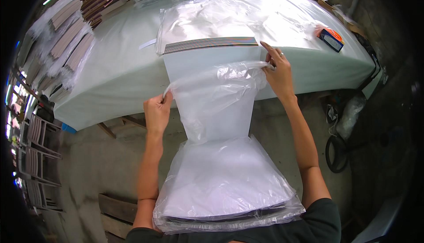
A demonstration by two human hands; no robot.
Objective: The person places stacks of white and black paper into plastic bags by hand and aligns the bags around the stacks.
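Observation:
My left hand point(157, 112) is closed on one side of a clear plastic bag point(229, 76), pinching its rim. The bag's opposite side is gripped by my right hand point(280, 74), whose index finger stretches toward the corner of a stack of white sheets point(198, 57). The bag's mouth lies across the stack, covering its nearer part. Beyond the mouth, the stack's far end is bare and leans on the table edge, its layered grey edges showing. Closer to my body, a wide white bundle in clear plastic point(225, 176) lies over my lap.
A pale cloth-covered table point(115, 84) spans the front, with loose clear plastic sheets point(198, 20) on it. Wrapped stacks point(66, 35) rise at left. A dark blue box point(331, 39) with something orange sits at right. Chairs point(39, 154) stand left; a wooden pallet point(117, 214) lies below.

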